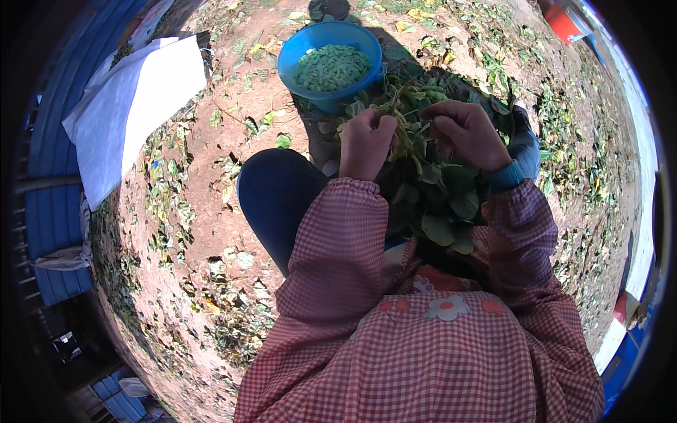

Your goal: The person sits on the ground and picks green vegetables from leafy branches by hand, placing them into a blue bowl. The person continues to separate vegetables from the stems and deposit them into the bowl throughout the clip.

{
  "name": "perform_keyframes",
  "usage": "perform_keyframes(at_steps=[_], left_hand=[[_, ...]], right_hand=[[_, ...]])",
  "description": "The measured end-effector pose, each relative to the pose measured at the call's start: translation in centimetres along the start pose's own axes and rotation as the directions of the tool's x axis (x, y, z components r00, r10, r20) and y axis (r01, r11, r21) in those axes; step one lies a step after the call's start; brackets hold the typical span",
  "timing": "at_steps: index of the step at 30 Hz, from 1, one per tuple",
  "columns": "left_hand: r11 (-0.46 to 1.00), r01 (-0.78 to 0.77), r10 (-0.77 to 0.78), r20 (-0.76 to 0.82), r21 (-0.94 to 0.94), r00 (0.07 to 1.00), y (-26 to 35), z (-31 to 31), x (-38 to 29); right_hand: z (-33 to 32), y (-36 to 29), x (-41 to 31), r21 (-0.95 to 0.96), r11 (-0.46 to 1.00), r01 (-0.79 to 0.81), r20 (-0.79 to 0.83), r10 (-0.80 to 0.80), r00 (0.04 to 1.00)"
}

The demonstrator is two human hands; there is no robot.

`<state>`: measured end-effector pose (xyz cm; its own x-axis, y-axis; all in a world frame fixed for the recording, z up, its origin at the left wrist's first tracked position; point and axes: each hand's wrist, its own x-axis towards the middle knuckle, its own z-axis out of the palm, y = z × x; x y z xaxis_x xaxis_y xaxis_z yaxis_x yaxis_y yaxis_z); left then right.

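Leafy green bean plants [441, 185] lie in a heap between my knees, with stems and pods among the leaves. My left hand [368, 143] is closed on a plant stem [403, 124] at the heap's upper left. To its right, my right hand [465, 132] is bent over the same plants, thumb and fingers drawn together. Whether a pod is between those fingertips cannot be told. Just beyond my left hand stands a blue plastic basin [285, 79], partly filled with small pale-green beans or pods [333, 69].
Dry leaves [169, 211] litter the bare soil [201, 153] all around. A white sheet [137, 111] lies to the left beside blue corrugated panels [53, 143]. At the far right is a red bucket [565, 24]. My dark-clad knee [280, 195] is left of the heap.
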<state>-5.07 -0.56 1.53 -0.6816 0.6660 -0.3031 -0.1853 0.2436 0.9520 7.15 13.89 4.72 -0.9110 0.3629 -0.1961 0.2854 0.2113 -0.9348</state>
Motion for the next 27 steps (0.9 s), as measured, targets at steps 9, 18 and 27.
perform_keyframes(at_steps=[9,18,27], left_hand=[[0.883,0.176,-0.096,0.199,-0.434,0.975,-0.4,0.2,-0.2],[0.773,0.258,-0.085,0.307,-0.580,0.948,0.1,-0.1,-0.2],[0.943,0.187,-0.070,0.387,-0.274,0.919,-1.3,1.6,-0.6]], right_hand=[[5.0,2.7,-1.4,-0.450,0.866,0.217,-0.280,-0.368,0.887],[5.2,4.3,-0.3,-0.651,0.729,0.213,-0.343,-0.533,0.773],[2.3,2.6,1.5,-0.134,0.991,-0.003,-0.389,-0.050,0.920]])
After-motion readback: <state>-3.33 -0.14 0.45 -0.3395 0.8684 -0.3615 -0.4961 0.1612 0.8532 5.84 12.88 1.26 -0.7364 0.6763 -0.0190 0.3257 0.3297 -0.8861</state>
